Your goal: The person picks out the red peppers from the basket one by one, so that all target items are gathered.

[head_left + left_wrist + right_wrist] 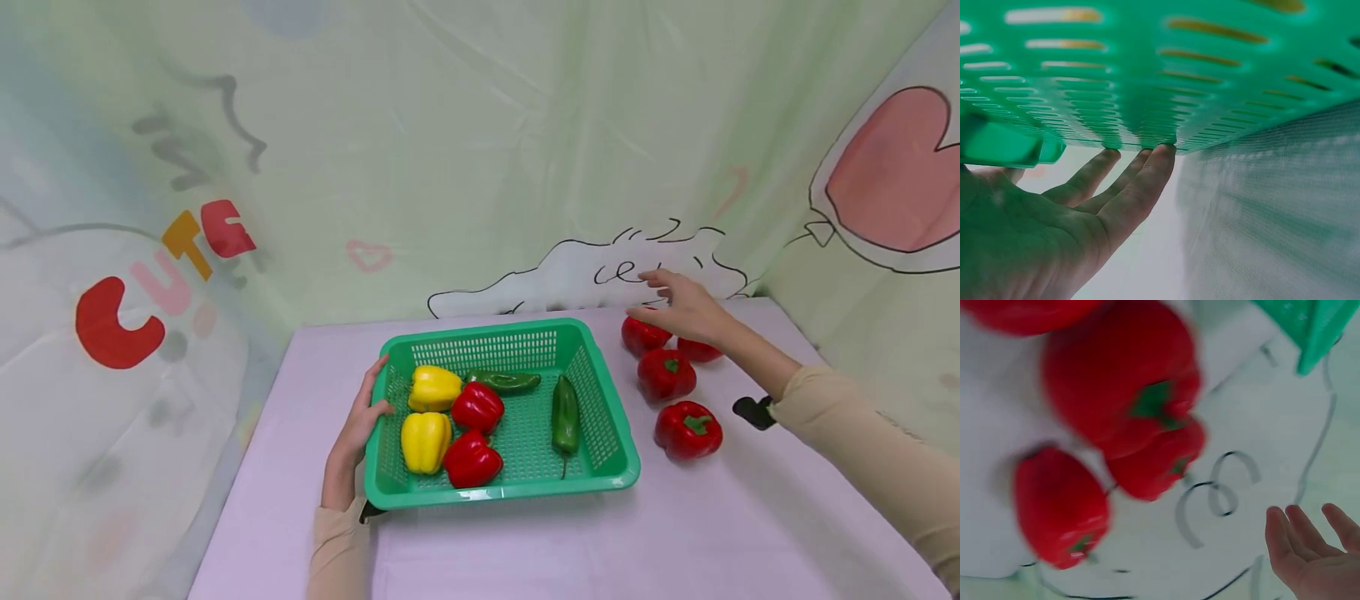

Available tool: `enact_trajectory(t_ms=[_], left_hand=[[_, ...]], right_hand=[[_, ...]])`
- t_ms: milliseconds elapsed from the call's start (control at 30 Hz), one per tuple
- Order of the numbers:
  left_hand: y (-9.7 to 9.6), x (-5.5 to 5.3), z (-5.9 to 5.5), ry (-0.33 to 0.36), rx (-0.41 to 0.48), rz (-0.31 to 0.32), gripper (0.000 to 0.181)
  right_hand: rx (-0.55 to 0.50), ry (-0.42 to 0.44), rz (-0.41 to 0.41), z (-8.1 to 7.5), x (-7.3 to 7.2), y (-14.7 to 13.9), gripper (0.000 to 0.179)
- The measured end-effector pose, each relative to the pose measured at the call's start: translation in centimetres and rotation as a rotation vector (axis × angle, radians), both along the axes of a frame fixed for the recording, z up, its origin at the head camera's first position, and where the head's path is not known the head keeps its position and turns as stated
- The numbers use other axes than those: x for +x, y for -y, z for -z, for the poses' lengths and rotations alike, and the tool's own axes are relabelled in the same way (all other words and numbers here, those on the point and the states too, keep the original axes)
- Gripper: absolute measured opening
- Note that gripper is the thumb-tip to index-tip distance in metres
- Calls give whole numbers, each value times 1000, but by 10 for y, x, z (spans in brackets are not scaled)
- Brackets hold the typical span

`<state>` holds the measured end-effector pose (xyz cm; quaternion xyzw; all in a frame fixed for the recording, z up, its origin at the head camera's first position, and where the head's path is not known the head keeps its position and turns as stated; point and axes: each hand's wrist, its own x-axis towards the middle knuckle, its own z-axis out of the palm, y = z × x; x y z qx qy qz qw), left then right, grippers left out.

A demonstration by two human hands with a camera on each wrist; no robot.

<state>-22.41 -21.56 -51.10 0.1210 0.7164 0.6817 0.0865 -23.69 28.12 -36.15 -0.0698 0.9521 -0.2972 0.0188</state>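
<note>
A green plastic basket [495, 497] holds two yellow bell peppers [435, 388], two red bell peppers [477, 408] and two long green peppers [566, 417]. My left hand [360, 425] holds the basket's left side, with the thumb over the rim. In the left wrist view, the fingers [1141, 187] reach out straight and their tips touch the slotted outside of the basket. Above the loose red bell peppers [667, 375] to the basket's right, my right hand [690, 312] hangs with its fingers extended. It holds nothing and stands apart from the peppers in the right wrist view.
Several red bell peppers [1063, 509] lie grouped on the pale lilac tabletop [525, 550]. Behind the table hangs a printed pale green curtain [465, 167], which continues along both sides. A dark wrist device [753, 412] sits at the right sleeve.
</note>
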Motion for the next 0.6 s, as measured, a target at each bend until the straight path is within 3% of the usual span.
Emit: enact_trajectory(t_ms=[100, 267, 333, 600], left_hand=[[1, 2, -3, 17, 6, 6, 85], [-2, 10, -21, 20, 13, 18, 85], [-4, 13, -27, 14, 13, 21, 85], [-6, 14, -30, 5, 11, 41, 84]], right_hand=[[-19, -5, -91, -10, -1, 32, 71], [-44, 32, -211, -16, -8, 83, 63], [-46, 63, -254, -14, -9, 103, 61], [28, 200, -398, 9, -7, 164, 62]])
